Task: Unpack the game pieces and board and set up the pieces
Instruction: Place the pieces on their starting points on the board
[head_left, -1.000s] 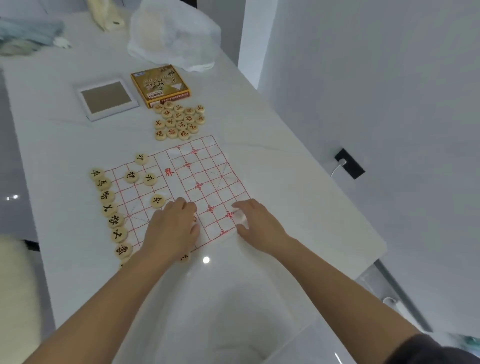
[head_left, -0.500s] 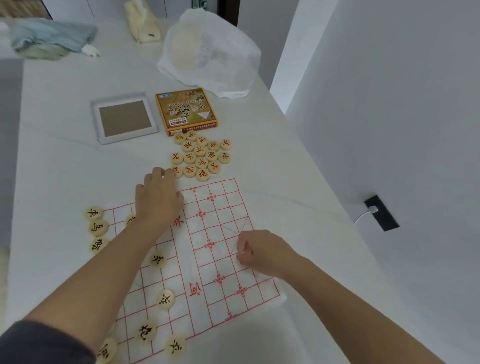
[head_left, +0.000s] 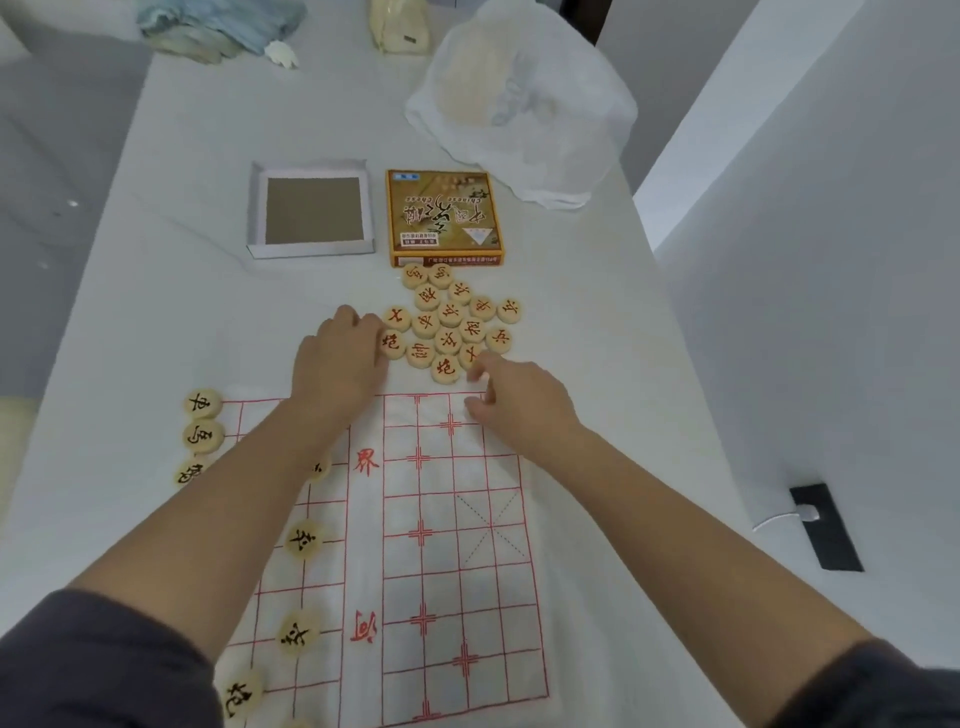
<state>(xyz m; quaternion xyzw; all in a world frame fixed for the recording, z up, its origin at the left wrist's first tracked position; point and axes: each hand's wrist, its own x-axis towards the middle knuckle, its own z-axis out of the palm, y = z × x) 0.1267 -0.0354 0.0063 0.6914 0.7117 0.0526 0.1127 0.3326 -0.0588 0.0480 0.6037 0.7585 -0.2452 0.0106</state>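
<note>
Board: thin white sheet (head_left: 452, 545) with a red grid and red characters down the middle strip, flat on the table (head_left: 182, 312), running from mid-table to the near edge.
Red pieces: pale round wooden discs (head_left: 449, 314) with red characters, face-up, bunched tight just past the board's far edge.
Black pieces: same kind of discs (head_left: 304, 538) but with black characters; a few lined up along the board's left border, others dotted over its left half, one half hidden by the left forearm.
Left hand: (head_left: 337, 364) knuckles up at the left side of the red cluster, fingertips against the nearest discs. Honestly can't tell if anything's actually gripped.
Right hand: (head_left: 519, 400) over the board's far edge, fingers loosely bent, tips just short of the closest red disc, nothing visible in it.
Box: yellow printed lid (head_left: 444, 215) touching the far side of the cluster, white tray (head_left: 311, 210) with a brown bottom just left of it.
Table stuff: white, faintly veined top; crumpled white plastic bag (head_left: 524, 104) far right, bluish cloth bundle (head_left: 218, 26) far left.
Room: plain white wall (head_left: 831, 260) on the right, black socket plate (head_left: 826, 527) with a white plug.
</note>
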